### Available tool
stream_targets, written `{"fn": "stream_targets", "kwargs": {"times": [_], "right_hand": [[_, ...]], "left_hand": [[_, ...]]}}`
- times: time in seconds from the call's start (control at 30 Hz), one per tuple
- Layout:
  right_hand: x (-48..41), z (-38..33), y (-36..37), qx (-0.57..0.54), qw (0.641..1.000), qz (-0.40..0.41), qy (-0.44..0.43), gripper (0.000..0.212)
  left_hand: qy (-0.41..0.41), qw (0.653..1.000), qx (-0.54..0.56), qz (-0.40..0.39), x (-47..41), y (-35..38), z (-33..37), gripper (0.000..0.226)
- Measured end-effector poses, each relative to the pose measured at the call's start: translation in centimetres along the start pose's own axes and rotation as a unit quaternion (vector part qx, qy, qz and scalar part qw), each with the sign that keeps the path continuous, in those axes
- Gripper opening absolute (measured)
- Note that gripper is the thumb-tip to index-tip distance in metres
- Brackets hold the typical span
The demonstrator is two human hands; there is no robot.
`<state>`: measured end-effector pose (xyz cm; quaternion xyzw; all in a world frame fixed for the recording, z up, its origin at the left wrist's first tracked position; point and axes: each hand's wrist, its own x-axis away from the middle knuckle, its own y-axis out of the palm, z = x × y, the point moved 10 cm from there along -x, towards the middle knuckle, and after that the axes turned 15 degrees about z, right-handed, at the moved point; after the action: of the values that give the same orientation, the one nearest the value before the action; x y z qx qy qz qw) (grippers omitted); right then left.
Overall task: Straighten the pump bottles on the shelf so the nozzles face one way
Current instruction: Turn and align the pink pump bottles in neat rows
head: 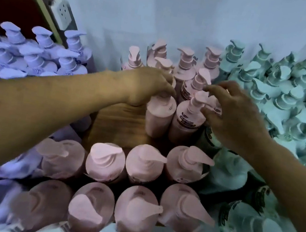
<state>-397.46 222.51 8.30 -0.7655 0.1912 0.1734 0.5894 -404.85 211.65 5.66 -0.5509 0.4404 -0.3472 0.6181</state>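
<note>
Left hand (148, 87) clasps a pink plastic pump bottle (159, 120) by its top, right hand (233, 116) pinches the neighbouring bottle (184, 126) by its nozzle; lower-frame pink rows (143, 166) face right, upper-centre pink bottles (185, 61) mixed.

left hand (148, 87) and right hand (235, 118) on pink pump bottles (158, 121)

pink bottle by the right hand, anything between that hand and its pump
Nothing visible stands between them: the right hand already curls its fingers round the pump of that pink bottle. The left hand grips the top of the neighbouring bottle, beside it and not in the way.
</note>
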Motion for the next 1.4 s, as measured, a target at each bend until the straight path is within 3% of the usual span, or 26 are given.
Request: {"fn": "stream_targets", "kwargs": {"times": [0.1, 0.27, 0.43, 0.63, 0.73, 0.9, 1.07, 1.4], "right_hand": [[-1.5, 0.5, 2.0, 0.035, 0.998, -0.058, -0.019, 0.045], [-2.4, 0.2, 4.1, 0.029, 0.992, -0.115, -0.029, 0.029], [-2.9, -0.7, 5.3, 0.027, 0.988, -0.15, -0.019, 0.024], [-3.1, -4.4, 6.1, 0.029, 0.982, -0.182, -0.041, 0.024], [-3.2, -7.4, 6.5, 0.014, 0.983, -0.175, -0.059, 0.025], [-3.2, -11.9, 6.9, -0.023, 0.986, -0.146, -0.074, 0.025], [-2.9, -15.7, 7.8, -0.039, 0.984, -0.128, -0.117, 0.022], [-1.8, -18.6, 10.3, -0.036, 0.978, -0.149, -0.143, 0.016]], "left_hand": [[0.025, 0.999, -0.034, -0.021, -0.1, -0.3, -0.1, 0.045], [0.073, 0.997, -0.018, 0.024, 1.2, -1.5, -0.3, 0.026], [0.007, 0.997, -0.056, 0.059, 3.0, -1.7, -3.7, 0.042], [-0.069, 0.994, -0.075, 0.039, 7.1, -1.7, -7.5, 0.045], [-0.073, 0.991, -0.1, 0.047, 9.3, -2.0, -8.0, 0.052], [-0.123, 0.988, -0.021, 0.088, 12.1, -3.6, -9.0, 0.038], [-0.097, 0.99, -0.019, 0.102, 14.0, -4.1, -8.5, 0.028], [-0.101, 0.988, -0.059, 0.1, 16.3, -3.9, -8.9, 0.034]]}}
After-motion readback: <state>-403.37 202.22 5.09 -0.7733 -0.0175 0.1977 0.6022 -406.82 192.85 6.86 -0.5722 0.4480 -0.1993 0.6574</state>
